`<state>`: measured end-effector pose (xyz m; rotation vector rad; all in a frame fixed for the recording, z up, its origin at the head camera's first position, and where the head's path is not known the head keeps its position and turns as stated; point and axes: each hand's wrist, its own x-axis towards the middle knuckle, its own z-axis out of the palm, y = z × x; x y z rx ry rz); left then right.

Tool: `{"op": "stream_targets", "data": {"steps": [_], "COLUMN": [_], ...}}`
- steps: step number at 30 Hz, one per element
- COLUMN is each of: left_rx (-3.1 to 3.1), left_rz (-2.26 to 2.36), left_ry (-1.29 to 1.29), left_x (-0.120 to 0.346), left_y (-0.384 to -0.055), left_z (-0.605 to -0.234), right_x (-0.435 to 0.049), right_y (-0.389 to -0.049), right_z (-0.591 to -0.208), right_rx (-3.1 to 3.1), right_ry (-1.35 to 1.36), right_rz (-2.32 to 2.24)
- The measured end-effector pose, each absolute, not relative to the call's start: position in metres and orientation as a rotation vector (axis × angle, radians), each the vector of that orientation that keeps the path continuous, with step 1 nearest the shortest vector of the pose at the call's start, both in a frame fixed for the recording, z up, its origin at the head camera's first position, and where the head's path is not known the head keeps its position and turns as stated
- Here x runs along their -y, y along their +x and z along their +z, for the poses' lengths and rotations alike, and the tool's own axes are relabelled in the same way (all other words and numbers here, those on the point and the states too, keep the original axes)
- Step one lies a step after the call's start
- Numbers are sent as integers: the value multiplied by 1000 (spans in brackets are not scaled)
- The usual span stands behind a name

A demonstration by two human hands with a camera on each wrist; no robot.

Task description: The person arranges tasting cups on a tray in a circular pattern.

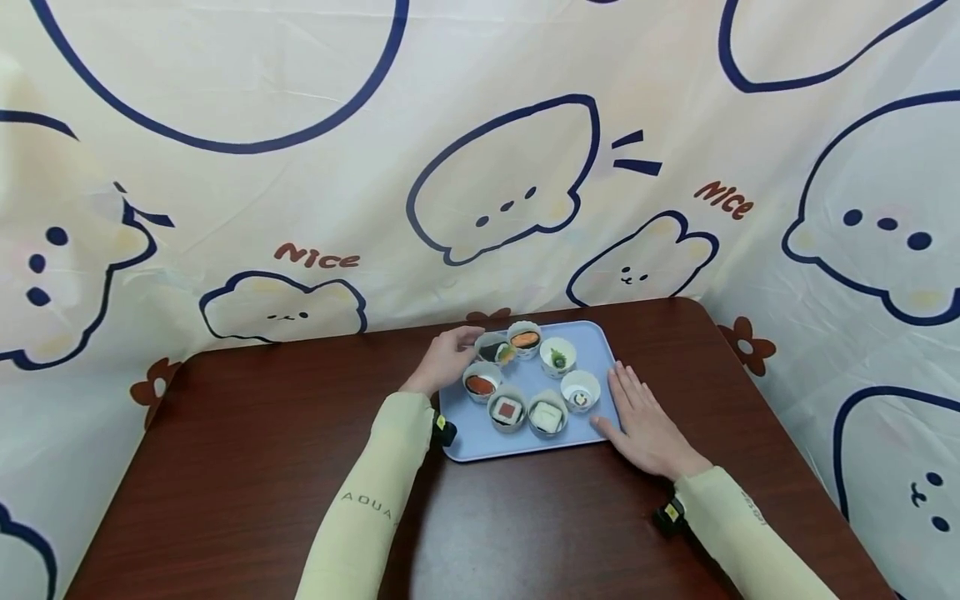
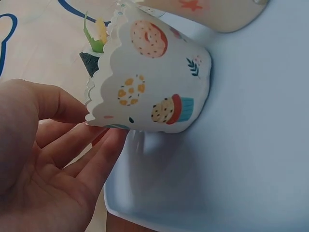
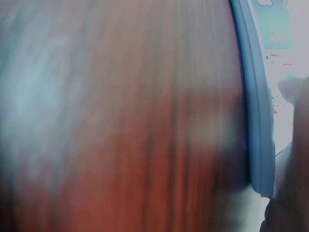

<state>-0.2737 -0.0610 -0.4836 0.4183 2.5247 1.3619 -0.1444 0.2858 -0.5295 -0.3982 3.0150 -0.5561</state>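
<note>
A paper baking cup [image 2: 154,77] with a scalloped rim and cupcake and doughnut prints stands at the tray's far left. It holds a dark-wrapped toy-like sushi piece [image 2: 91,60] with green and yellow on top. My left hand [image 1: 448,360] pinches this cup by its rim, thumb and fingers at its side. The cup sits on a light blue tray [image 1: 480,446]. Flat along the tray's right edge rests my right hand [image 1: 647,427], fingers straight and thumb over the near right corner. The right wrist view is blurred and shows mostly wood and the tray's edge.
Several more cups form a ring on the tray, among them one with an orange-topped piece [image 1: 524,340], one with a green-topped piece [image 1: 558,360] and one with a white block [image 1: 546,417]. The brown wooden table [image 1: 285,467] meets a printed cloth wall [image 1: 480,167] behind.
</note>
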Motion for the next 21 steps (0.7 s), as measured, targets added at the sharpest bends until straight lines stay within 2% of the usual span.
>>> {"op": "stream_targets", "data": {"steps": [13,21], "left_rx": [-2522,-2554], "left_rz": [1362,1422], "left_ry": [433,456], "left_x": [62,81], "left_y": [-269,-256], "left_z": [-481,-471], "right_x": [-279,-276], "right_y": [-149,-151], "right_z": [-531,-530], "right_rx": [-3038,-3045], "right_ry": [-378,-356], "right_rz": [-590,-590]}}
